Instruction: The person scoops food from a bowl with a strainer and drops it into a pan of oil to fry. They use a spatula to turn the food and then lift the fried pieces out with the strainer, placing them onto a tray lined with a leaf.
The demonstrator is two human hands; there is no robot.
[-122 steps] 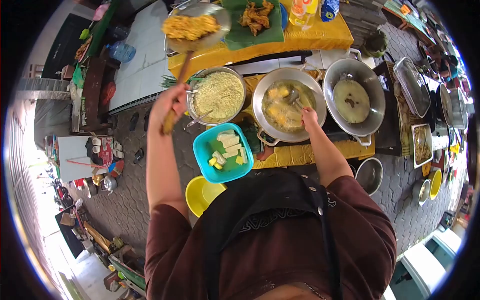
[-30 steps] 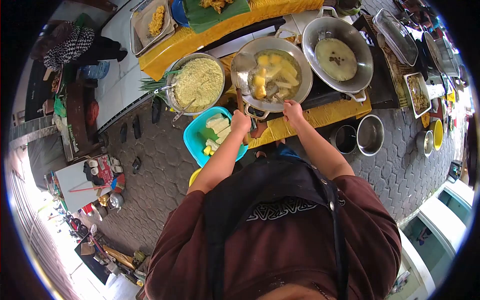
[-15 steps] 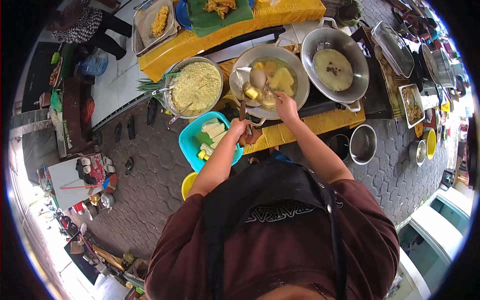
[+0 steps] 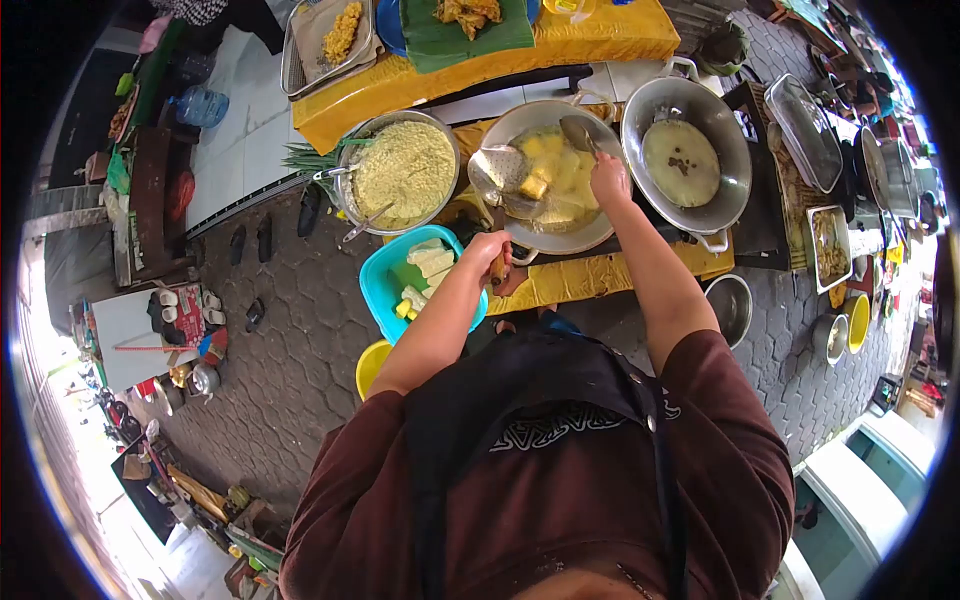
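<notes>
My left hand (image 4: pixel 487 254) is wrapped round the wooden handle of a skimmer (image 4: pixel 502 166), whose perforated head dips at the left side of the wok (image 4: pixel 535 241). A yellow piece of food (image 4: pixel 534 187) lies by the skimmer's edge, with more pale yellow pieces (image 4: pixel 562 165) in the bubbling oil. My right hand (image 4: pixel 611 181) grips a metal spatula (image 4: pixel 576 132), its blade over the wok's far right side. Close below my left hand stands a turquoise tub (image 4: pixel 375 283) holding pale blocks (image 4: pixel 430 258) and smaller yellow pieces.
Left of the wok is a pot of yellow crumbly food (image 4: pixel 405 170) with spoons in it. A second wok (image 4: pixel 735 160) with light liquid stands to the right. Behind are a yellow-covered table (image 4: pixel 600 50), a banana leaf (image 4: pixel 425 45) and a tray (image 4: pixel 292 60). Pans (image 4: pixel 730 305) sit lower right.
The spatula in my right hand has moved from the wok's middle, near the skimmer, to its far right side. My left hand keeps hold of the skimmer. The view has shifted slightly.
</notes>
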